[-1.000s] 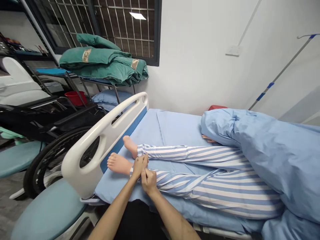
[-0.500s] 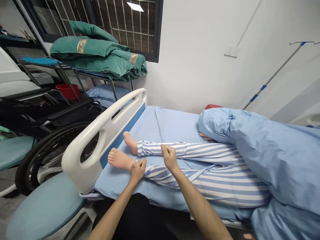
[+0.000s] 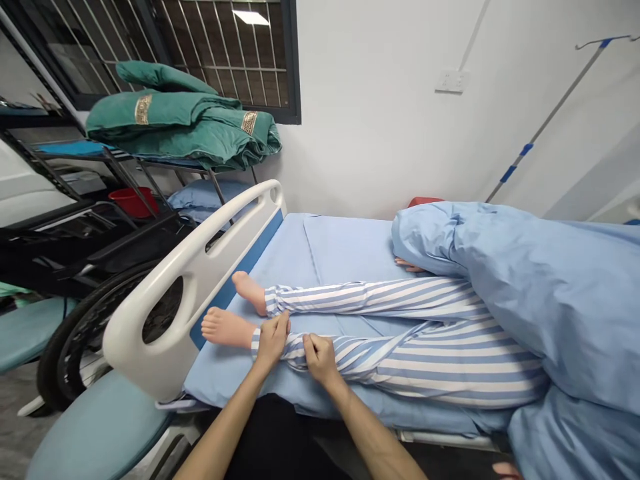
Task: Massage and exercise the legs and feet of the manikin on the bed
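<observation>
Gripping striped pants (image 3: 425,373), R hand (image 3: 321,359) (vs. prev.) sits nearer L hand (image 3: 273,340).

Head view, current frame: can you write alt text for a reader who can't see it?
A curled left hand lies over the nearer leg of blue-and-white striped cloth trousers, near its end, with a fisted right hand farther up. Bare feet lie beside a curved white plastic footboard; a puffy light-blue cloth quilt covers the trousers' waist end.
</observation>
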Demonstrator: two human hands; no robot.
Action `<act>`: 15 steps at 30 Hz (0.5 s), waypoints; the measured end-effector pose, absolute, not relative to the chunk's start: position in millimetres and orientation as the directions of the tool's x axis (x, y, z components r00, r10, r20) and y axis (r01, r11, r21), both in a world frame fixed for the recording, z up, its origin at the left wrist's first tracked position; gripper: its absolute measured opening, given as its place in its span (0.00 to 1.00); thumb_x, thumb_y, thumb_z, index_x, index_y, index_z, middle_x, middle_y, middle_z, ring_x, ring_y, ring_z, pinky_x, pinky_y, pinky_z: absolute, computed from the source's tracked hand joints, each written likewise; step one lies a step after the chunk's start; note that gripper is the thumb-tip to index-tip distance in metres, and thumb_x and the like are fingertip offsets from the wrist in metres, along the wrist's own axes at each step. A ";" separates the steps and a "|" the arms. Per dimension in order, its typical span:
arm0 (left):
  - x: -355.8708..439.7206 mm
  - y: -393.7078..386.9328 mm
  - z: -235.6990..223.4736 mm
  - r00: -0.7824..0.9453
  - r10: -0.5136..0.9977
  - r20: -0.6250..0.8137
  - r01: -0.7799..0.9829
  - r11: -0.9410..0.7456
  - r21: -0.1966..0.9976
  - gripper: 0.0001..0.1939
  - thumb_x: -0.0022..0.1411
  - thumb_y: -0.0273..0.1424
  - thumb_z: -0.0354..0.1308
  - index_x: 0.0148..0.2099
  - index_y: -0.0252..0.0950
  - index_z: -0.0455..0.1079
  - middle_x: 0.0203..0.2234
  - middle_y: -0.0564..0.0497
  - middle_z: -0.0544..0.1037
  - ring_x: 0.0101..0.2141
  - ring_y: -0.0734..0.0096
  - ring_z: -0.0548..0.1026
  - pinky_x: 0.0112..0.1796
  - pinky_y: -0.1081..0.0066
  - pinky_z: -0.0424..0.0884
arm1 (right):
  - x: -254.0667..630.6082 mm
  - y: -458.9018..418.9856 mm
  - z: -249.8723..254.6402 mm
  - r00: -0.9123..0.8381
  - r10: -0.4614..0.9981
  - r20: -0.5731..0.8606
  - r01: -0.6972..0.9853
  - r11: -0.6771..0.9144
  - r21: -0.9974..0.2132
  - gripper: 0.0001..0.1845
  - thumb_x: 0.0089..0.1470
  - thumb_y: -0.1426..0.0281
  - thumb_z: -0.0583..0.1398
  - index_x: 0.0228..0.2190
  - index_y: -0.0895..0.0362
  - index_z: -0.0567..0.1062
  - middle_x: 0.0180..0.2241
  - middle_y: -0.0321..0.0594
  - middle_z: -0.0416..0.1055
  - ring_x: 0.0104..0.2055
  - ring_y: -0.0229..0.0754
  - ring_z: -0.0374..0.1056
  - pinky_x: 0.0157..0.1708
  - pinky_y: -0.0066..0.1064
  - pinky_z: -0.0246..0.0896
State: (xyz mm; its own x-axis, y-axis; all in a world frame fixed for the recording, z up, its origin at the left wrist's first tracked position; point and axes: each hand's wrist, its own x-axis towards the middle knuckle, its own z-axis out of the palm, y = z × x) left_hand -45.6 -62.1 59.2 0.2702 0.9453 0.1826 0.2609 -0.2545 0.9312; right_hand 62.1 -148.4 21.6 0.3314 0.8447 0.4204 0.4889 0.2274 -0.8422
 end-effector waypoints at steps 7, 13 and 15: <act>29.3 -53.2 58.9 0.255 0.965 0.054 0.198 -0.107 0.974 0.27 0.64 0.47 0.42 0.16 0.40 0.52 0.10 0.56 0.57 0.16 0.75 0.57 0.23 0.72 0.56 | 63.6 -152.5 20.9 0.422 0.804 0.419 0.393 0.255 -0.883 0.25 0.61 0.59 0.46 0.16 0.53 0.49 0.13 0.29 0.45 0.17 0.32 0.46 0.21 0.30 0.40; 32.4 -72.3 29.4 0.314 0.941 0.128 0.551 -0.291 0.782 0.22 0.65 0.35 0.47 0.19 0.38 0.59 0.16 0.52 0.66 0.23 0.72 0.63 0.31 0.70 0.56 | 72.5 -157.0 29.1 0.398 0.869 0.293 0.253 0.203 -0.946 0.27 0.58 0.54 0.48 0.14 0.53 0.51 0.14 0.30 0.46 0.18 0.32 0.45 0.20 0.29 0.40; 27.5 -79.6 27.0 0.355 0.924 0.139 0.643 -0.349 0.681 0.20 0.66 0.34 0.46 0.20 0.37 0.62 0.17 0.51 0.68 0.23 0.72 0.63 0.30 0.70 0.54 | 83.2 -158.4 46.7 0.360 0.896 0.259 0.215 0.191 -0.958 0.27 0.58 0.53 0.49 0.14 0.54 0.52 0.15 0.30 0.47 0.19 0.32 0.45 0.20 0.28 0.41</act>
